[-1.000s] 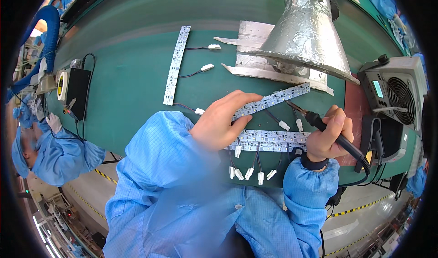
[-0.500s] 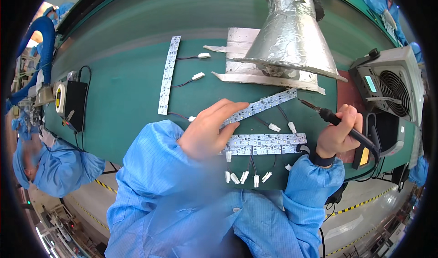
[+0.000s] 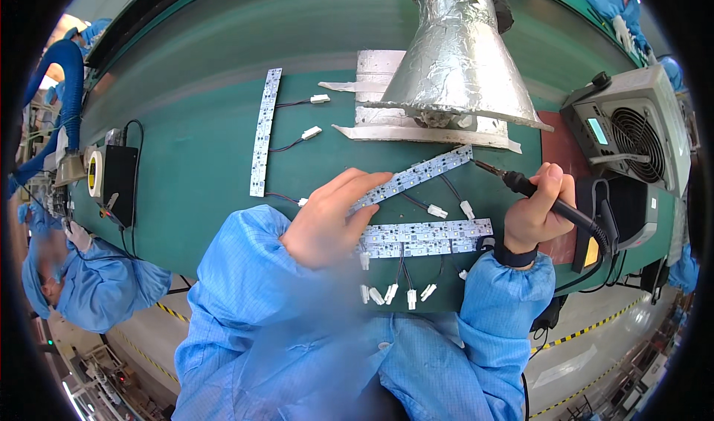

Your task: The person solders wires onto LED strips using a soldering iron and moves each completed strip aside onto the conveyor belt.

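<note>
My left hand (image 3: 325, 216) grips the near-left end of a slanted white LED circuit strip (image 3: 420, 174) between thumb and fingers. Two white connectors on dark wires hang off that strip's near side. A soldering iron (image 3: 559, 204) with a black handle is held in my closed right hand (image 3: 541, 209). The iron's tip is at the strip's far-right end; whether it touches cannot be made out. Nearer to me, more LED strips (image 3: 428, 236) lie side by side, with several white connectors (image 3: 411, 299) below them. Another LED strip (image 3: 265, 132) lies apart at the left.
A foil-covered fume hood (image 3: 461, 64) stands over a white board at the back. On the right sit a grey machine with a fan (image 3: 632, 127) and a black box with a yellow pad (image 3: 591, 254). A small black device (image 3: 115, 172) stands left. A co-worker in blue (image 3: 97, 280) is beyond.
The whole view has shifted slightly, so the bench things sit a little farther left. The iron's tip appears marginally closer to the strip's end. Both hands keep their holds.
</note>
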